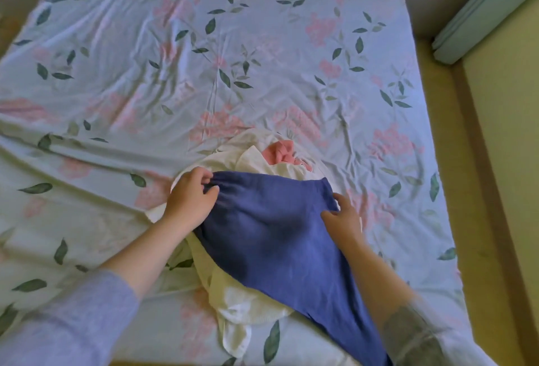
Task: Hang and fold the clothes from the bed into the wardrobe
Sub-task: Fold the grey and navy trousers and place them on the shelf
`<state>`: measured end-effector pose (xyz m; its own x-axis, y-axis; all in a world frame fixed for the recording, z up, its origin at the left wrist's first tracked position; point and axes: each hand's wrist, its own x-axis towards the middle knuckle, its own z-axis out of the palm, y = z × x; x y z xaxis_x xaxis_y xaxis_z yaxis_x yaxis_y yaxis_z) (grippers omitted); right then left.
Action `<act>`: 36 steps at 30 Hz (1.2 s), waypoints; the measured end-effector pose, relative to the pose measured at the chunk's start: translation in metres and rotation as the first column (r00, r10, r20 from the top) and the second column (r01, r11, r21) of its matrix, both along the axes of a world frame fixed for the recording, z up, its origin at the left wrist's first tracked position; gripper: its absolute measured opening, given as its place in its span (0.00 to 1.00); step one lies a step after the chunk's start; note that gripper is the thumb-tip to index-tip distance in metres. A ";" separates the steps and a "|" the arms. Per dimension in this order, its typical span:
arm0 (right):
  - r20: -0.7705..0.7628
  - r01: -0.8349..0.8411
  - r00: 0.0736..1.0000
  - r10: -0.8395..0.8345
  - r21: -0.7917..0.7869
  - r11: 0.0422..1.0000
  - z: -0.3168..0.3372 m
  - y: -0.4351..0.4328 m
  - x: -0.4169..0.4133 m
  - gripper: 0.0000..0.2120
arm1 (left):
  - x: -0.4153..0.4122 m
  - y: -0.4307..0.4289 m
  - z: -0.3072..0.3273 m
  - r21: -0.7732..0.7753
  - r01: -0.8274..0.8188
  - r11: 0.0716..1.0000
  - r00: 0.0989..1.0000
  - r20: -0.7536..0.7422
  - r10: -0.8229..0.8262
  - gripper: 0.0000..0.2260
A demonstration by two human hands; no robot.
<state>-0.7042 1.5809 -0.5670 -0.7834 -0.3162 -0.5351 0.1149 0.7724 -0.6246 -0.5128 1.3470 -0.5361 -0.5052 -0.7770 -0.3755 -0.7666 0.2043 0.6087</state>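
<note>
- The pale blue bed sheet point(262, 44) printed with pink flowers and green leaves is thin, smooth woven cloth, matt and creased.
- The dark blue garment point(277, 234) is soft matt cloth with a fine, slightly coarse weave, gathered at its far edge.
- The cream-white garment point(248, 304) under it is matt, faintly textured fabric.
- The crumpled pink garment point(280, 154) is soft matt cloth.

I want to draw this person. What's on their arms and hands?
The left hand and right hand are bare, no rings or watch. The left sleeve is plain lavender-grey; the right sleeve is pale with a blurry dark grey patch.
</note>
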 end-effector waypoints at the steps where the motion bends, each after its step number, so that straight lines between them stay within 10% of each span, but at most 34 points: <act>1: 0.015 0.026 1.000 -0.026 0.000 1.000 -0.001 0.009 0.004 0.27 | -0.003 0.010 0.001 0.038 0.017 0.999 1.000 -0.027 -0.016 0.09; 20: 0.059 0.356 0.922 -0.382 0.257 0.899 -0.039 0.306 0.014 0.17 | -0.124 0.266 -0.041 0.255 0.533 0.807 0.839 -0.035 -0.543 0.06; 36: -0.027 0.051 0.999 -0.043 0.439 0.897 -0.133 0.359 0.025 0.11 | -0.205 0.364 -0.141 0.127 0.846 0.517 0.477 0.252 -0.842 0.15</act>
